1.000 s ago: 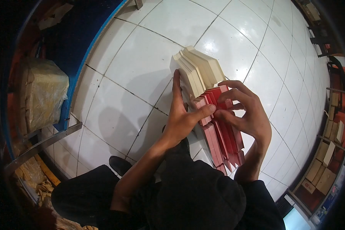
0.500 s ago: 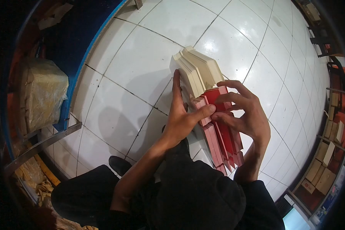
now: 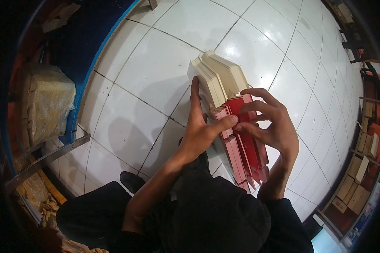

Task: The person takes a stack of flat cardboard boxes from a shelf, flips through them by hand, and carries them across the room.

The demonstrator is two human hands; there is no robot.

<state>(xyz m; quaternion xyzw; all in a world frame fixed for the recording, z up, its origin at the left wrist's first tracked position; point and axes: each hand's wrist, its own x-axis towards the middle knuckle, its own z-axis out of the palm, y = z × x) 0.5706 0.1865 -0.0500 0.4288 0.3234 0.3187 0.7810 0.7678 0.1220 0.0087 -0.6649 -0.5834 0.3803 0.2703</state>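
Above my lap stands a row of thin folded card pieces, packed side by side. Those at the far end are cream card pieces (image 3: 228, 78); nearer me are red card pieces (image 3: 252, 149) with pink card edges (image 3: 236, 162) along their left side. My left hand (image 3: 198, 135) grips the row from the left, its forefinger stretched along the cream side and its thumb pressed over the pink edges. From the right, my right hand (image 3: 280, 128) curls its fingers and thumb onto the upper part of a red card piece. The lower part of the row is partly hidden.
White floor tiles (image 3: 173, 55) spread beneath the row. To my left, a blue-edged table (image 3: 85, 80) stands near a plastic-wrapped bundle (image 3: 52, 101) and a metal bar (image 3: 50, 156). Shelves at far right hold several cardboard boxes (image 3: 359, 198).
My right hand and the red card pieces have shifted very slightly to the right, opening the row a little. My left hand keeps its place.
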